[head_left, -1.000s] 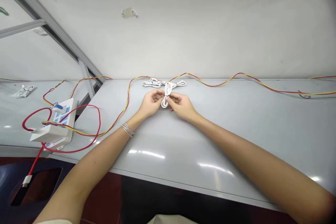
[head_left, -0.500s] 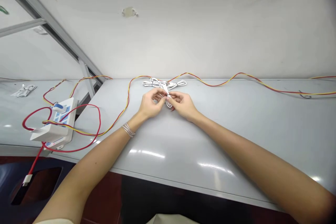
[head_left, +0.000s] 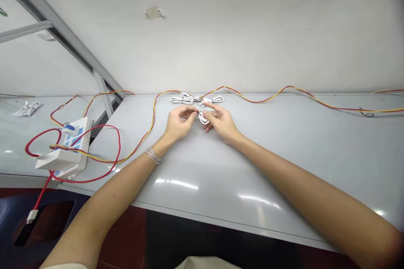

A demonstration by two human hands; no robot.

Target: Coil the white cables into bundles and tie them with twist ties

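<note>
My left hand (head_left: pixel 179 122) pinches a small coiled white cable (head_left: pixel 203 118) at a dark tie near its top. My right hand (head_left: pixel 220 122) holds the same coil from the other side, with its fingers partly covering it. Just beyond my hands, two more bundled white cables (head_left: pixel 182 99) (head_left: pixel 213 99) lie on the grey bench top (head_left: pixel 202 164). A twisted red and yellow wire (head_left: pixel 153 113) runs behind them along the bench's far edge. Several thin bracelets (head_left: pixel 153 156) circle my left wrist.
At the left, a white power strip (head_left: pixel 74 145) carries a white plug block and tangled red cable (head_left: pixel 104 143). A metal frame (head_left: pixel 102 96) stands at the bench's left end, beside another white cable bundle (head_left: pixel 27 109). A wall (head_left: pixel 202 38) rises behind the bench.
The long white loop has become a shorter, tighter coil tilted to the right. My hands have moved slightly farther from my body, and my right fingers have shifted on the coil.
</note>
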